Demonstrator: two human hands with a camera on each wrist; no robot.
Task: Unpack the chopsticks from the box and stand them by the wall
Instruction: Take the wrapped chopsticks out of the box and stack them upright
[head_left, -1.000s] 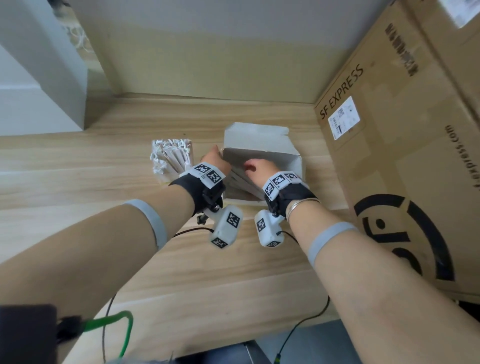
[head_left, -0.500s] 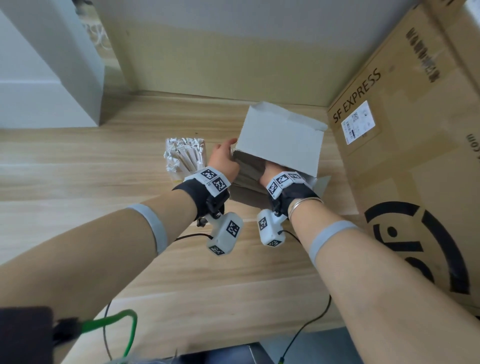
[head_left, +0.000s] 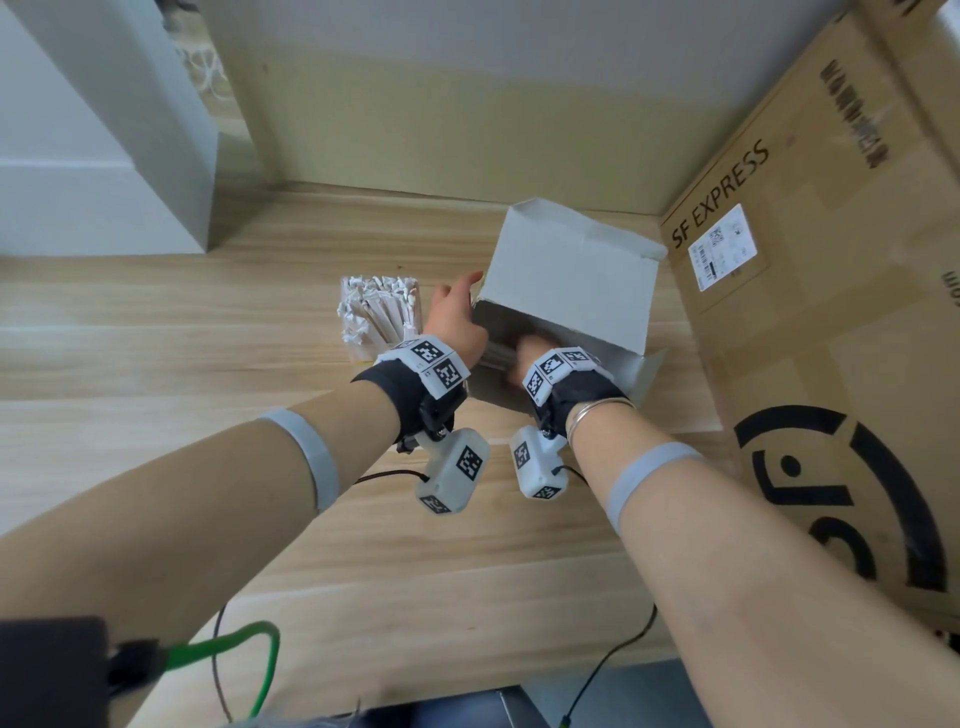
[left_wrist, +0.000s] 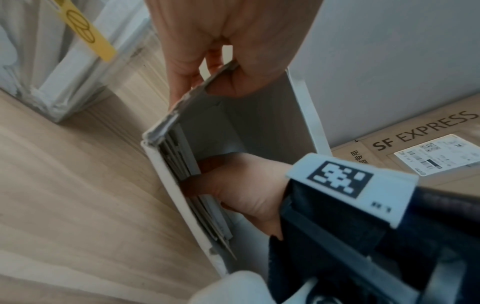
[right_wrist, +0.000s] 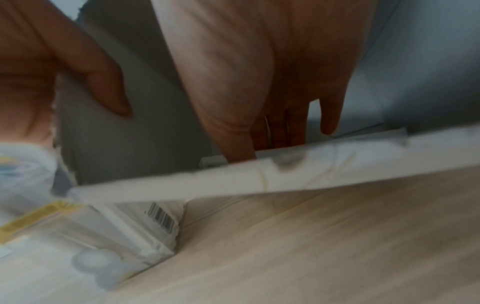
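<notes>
From the head view, the box (head_left: 571, 291) is being tilted on the table (head_left: 156, 415), mouth toward the person, presumably so what is left inside can be reached. Its left wall is being gripped by the left hand (head_left: 457, 322). The right hand (head_left: 535, 348) is being pushed inside, fingers hidden. A bundle (head_left: 376, 317) of wrapped chopsticks is being kept upright just left of the box, near the wall (head_left: 467, 104) but apart from it. A carton (head_left: 831, 312) is being leaned at the right.

From the left wrist, the box's edge (left_wrist: 192, 94) is being pinched between thumb and curled fingers, steadying it against the pull. Flat grey packets (left_wrist: 179, 158) are being pressed against the left wall, with the right hand wedged beside them.

From the right wrist, blurred, the right fingers (right_wrist: 272, 127) are being driven straight down behind the box rim; whether anything is being gripped cannot be told.

The table is pale wood grain; the wall is cream below, white above, with a white pillar (head_left: 104, 130) at the left.
</notes>
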